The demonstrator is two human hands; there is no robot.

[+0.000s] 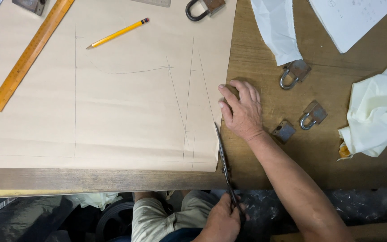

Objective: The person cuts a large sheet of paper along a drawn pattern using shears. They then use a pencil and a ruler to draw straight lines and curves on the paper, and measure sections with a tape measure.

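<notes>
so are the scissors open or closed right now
Nearly closed, as far as shows. The scissors appear as one thin line of blades running into the brown paper edge, gripped by the left hand.

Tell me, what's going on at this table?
A person is cutting a large sheet of tan pattern paper on a worn wooden table. Their left hand grips long dark metal scissors, whose blades lie in the paper's right side beside a slanted pencil line. Their right hand lies flat at the paper's right edge. A yellow pencil and an orange wooden ruler lie on the sheet, and metal padlocks sit on the table.
</notes>
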